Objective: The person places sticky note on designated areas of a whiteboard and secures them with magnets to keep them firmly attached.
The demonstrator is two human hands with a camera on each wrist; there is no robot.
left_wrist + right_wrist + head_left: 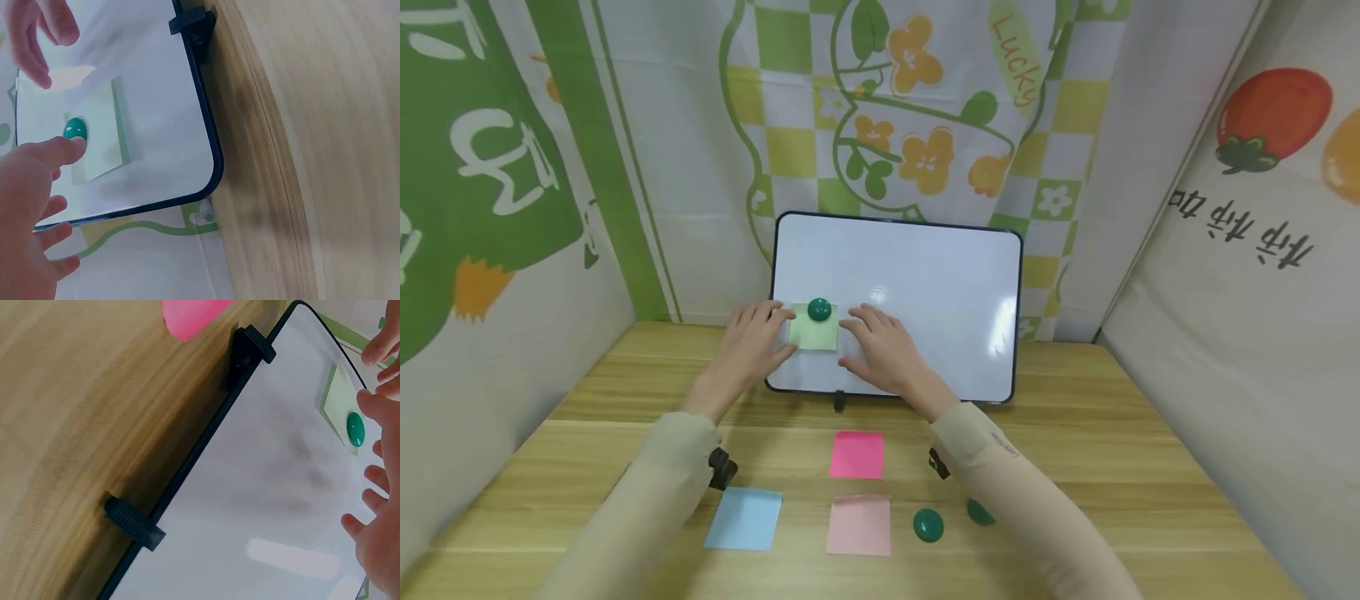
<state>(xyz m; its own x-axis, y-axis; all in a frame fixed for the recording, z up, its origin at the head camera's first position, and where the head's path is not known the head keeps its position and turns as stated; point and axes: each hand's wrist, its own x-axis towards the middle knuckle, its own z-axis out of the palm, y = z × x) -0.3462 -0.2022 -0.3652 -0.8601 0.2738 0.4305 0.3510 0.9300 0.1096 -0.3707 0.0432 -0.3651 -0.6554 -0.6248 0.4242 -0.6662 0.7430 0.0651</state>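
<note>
A light green sticky note (814,335) lies against the whiteboard (925,317), with a round green magnet (819,309) on its upper part. My left hand (749,342) is at the note's left side, fingers spread and loosely bent, fingertips near its edge. On the other side my right hand (883,348) is held in front of the board, its fingers relaxed and pointing toward the note's right edge. Neither hand has anything in its grasp. In the right wrist view the magnet (355,429) shows beyond the thumb, with the note's lower edge standing off the board.
On the wooden table (1075,450) lie a bright pink note (857,455), a pale pink note (859,526) and a blue note (744,519). Two more green magnets sit at the right, one at the front (928,525), the other partly behind the right sleeve. Black clips (134,523) support the board's lower edge.
</note>
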